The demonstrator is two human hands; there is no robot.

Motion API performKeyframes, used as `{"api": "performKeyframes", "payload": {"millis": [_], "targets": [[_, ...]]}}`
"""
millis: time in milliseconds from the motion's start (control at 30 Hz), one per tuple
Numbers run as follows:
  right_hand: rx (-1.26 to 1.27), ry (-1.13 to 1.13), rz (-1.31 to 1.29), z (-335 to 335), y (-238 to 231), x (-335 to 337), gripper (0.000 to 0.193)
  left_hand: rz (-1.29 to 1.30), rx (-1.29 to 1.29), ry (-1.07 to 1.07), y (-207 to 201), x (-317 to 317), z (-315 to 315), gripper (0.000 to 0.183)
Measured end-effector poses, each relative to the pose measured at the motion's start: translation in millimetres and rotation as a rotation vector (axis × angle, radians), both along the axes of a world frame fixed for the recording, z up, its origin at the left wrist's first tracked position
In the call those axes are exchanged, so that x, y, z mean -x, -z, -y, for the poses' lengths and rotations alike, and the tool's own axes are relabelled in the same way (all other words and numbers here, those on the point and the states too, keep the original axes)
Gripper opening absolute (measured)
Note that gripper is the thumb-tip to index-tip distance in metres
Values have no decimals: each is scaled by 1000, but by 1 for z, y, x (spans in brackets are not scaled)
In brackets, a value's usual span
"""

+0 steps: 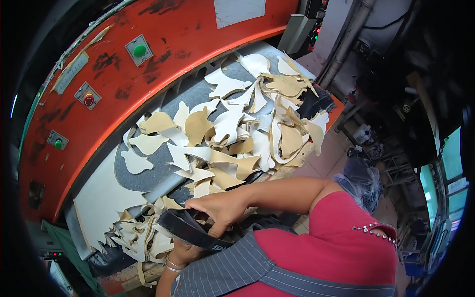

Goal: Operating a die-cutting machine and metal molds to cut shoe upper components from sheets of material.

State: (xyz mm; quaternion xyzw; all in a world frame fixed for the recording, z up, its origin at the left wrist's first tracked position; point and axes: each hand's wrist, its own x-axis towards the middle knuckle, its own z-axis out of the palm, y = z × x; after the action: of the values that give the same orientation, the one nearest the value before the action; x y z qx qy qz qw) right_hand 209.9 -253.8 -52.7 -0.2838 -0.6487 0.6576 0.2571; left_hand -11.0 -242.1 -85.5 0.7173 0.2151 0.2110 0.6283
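Close to my body, my right hand (220, 207) is closed over the top edge of a black, pouch-like thing with a wide flat band (190, 231). My left hand (185, 251), with bangles at the wrist, grips it from below, its fingers partly hidden behind the band. What lies inside the black thing cannot be made out. Just beyond my hands is a heap of curved white and tan sheet scraps (143, 235). More cut pieces (227, 123), some stacked and some loose, cover much of the grey machine bed (148, 183).
A red machine beam (114, 74) spans the far side, carrying green buttons (139, 51) and a red button (88, 100). A large white sheet (106, 198) with cut-out edges lies at the bed's left. On the floor to the right stands a plastic-wrapped bundle (360, 183).
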Motion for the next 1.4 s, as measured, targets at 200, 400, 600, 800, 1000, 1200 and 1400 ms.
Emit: {"api": "performKeyframes", "payload": {"millis": [200,400,600,800,1000,1200,1400], "targets": [[-63,8,61,-2,-4,1,67,27,-118,-23,16,5,-4,61],[-117,3,-95,1,16,5,64,51,-118,-119,14,8,11,57],[-629,259,-4,-13,29,18,92,228,117,-552,-29,-19,12,30],[-176,81,-24,-5,19,23,95,-60,-29,-404,-11,5,2,31],[-164,-29,35,-7,8,15,83,-171,-528,-144,-26,26,-1,28],[-91,115,177,-11,27,4,74,-136,-294,-191,-5,40,-6,35],[181,389,-510,11,80,4,72,-110,77,-255,22,50,7,51]]}}
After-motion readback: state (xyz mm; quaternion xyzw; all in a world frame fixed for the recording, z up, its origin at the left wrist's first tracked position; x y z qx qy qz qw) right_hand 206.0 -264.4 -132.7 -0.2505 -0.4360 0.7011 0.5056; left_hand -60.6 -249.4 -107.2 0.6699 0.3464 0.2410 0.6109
